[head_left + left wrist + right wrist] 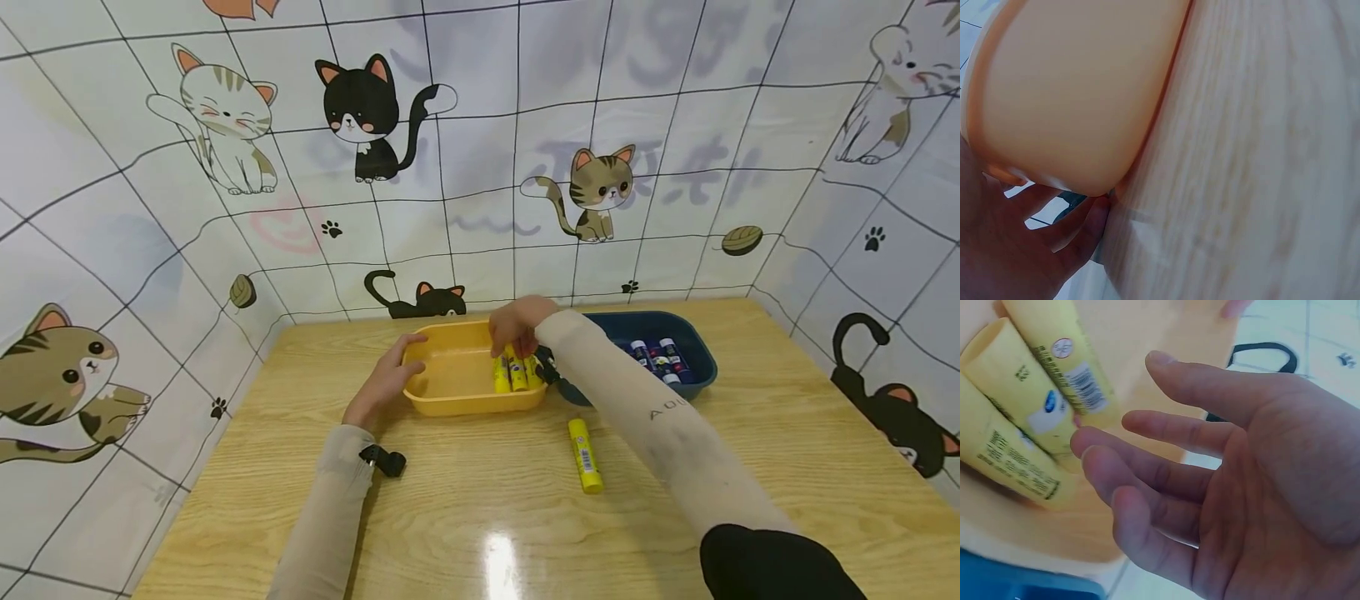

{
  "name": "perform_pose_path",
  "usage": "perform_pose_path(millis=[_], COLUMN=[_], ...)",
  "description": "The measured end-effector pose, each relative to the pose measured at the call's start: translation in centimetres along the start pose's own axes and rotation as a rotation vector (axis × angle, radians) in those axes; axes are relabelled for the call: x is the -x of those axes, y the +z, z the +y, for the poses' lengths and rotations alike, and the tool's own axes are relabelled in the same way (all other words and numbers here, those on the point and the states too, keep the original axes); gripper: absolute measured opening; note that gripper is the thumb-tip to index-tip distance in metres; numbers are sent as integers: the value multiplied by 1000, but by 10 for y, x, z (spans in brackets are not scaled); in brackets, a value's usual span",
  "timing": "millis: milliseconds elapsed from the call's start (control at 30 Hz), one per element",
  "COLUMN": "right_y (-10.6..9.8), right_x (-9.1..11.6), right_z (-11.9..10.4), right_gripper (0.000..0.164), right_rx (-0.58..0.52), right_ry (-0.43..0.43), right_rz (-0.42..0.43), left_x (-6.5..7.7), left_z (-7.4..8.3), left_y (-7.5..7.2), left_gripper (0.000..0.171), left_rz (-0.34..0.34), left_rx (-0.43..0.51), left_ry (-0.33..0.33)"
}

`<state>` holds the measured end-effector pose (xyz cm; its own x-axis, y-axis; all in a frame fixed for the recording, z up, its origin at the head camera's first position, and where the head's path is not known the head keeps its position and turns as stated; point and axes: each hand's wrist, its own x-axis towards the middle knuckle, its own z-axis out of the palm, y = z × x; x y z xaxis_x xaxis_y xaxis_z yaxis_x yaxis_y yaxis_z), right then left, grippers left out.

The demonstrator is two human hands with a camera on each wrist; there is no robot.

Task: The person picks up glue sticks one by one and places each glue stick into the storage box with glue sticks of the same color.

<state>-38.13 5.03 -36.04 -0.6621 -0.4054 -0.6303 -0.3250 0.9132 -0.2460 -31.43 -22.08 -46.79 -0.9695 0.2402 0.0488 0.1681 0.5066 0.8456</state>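
A yellow plastic tray (pixel 450 367) stands near the back of the table. My left hand (pixel 385 381) grips its left end, thumb over the rim and fingers along the outer wall, which fills much of the left wrist view. Inside the tray's right end, three yellow glue sticks (pixel 1041 394) lie side by side. Above them is my right hand (pixel 522 321), its fingers loosely bent and nothing in its palm; in the right wrist view the fingertips come close to the sticks. Another yellow glue stick (pixel 585 456) lies on the table in front of the trays.
To the right a dark blue tray (pixel 703 371) holds several dark purple tubes with white caps (pixel 660 364), partly hidden by my right forearm. A cat-patterned cloth wall (pixel 480 208) rises behind the wooden table (pixel 465 483) and on both sides.
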Motion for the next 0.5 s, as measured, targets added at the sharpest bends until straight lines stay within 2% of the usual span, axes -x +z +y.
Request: perform_pose_path(millis=[233, 500], right_y=[-3, -3], right_x=[31, 82], right_z=[-6, -3], right_gripper=[37, 43], right_rx=[20, 55], right_ry=[-89, -215], right_rz=[29, 132], left_x=[1, 1], left_z=[0, 1], left_y=[-1, -1], left_gripper=[51, 52], left_rz=[2, 4], left_rx=[-2, -3], left_ry=[-5, -3])
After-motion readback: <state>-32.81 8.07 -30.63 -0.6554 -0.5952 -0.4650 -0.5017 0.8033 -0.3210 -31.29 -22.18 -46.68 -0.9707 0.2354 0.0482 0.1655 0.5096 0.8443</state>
